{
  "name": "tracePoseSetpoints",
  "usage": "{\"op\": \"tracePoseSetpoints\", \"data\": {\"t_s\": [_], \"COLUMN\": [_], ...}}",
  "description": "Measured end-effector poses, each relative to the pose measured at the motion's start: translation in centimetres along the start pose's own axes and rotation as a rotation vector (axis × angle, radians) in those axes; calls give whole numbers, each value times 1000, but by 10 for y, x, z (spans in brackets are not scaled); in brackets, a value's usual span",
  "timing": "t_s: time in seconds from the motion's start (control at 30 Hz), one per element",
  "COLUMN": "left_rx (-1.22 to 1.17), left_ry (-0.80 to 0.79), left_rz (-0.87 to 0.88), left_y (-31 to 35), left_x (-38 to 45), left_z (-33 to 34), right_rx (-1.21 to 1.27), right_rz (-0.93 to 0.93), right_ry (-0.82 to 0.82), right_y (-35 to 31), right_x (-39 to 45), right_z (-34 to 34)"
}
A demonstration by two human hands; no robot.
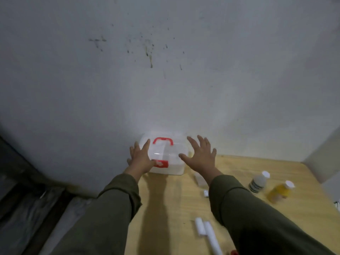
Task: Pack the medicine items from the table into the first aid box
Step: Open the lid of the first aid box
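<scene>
A white first aid box point(172, 153) with a red handle and a red latch stands closed at the far left corner of the wooden table point(239, 173), against the wall. My left hand point(140, 158) lies flat against the box's left side, fingers spread. My right hand point(199, 156) hovers with spread fingers by the box's right side; contact is unclear. On the table lie a white-capped bottle with a dark label point(258, 181), a yellow bottle point(279, 191), white tubes point(206, 230), and small white items point(199, 178) partly hidden behind my right sleeve.
A stained grey wall point(165, 70) rises directly behind the box. The table's left edge drops to a dark floor with plastic sheeting point(27, 208). A small red object point(234, 252) shows at the bottom edge. Another wall corner point(323, 159) stands at the right.
</scene>
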State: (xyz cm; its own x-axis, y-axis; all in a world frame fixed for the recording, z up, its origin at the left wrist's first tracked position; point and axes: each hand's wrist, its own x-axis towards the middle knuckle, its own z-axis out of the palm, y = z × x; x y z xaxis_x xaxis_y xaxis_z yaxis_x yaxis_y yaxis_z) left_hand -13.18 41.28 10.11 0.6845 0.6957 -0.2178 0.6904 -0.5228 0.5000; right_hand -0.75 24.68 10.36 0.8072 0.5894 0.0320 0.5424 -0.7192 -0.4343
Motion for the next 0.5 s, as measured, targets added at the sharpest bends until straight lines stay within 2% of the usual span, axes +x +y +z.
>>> {"op": "tracePoseSetpoints", "data": {"t_s": [0.23, 0.5], "left_rx": [-106, -339], "left_ry": [-86, -139], "left_rz": [56, 189], "left_y": [-51, -73], "left_x": [27, 45], "left_z": [1, 22], "right_rx": [13, 37], "right_rz": [74, 134], "right_ry": [-79, -4], "right_y": [-37, -48], "right_x": [-7, -8], "right_z": [60, 80]}}
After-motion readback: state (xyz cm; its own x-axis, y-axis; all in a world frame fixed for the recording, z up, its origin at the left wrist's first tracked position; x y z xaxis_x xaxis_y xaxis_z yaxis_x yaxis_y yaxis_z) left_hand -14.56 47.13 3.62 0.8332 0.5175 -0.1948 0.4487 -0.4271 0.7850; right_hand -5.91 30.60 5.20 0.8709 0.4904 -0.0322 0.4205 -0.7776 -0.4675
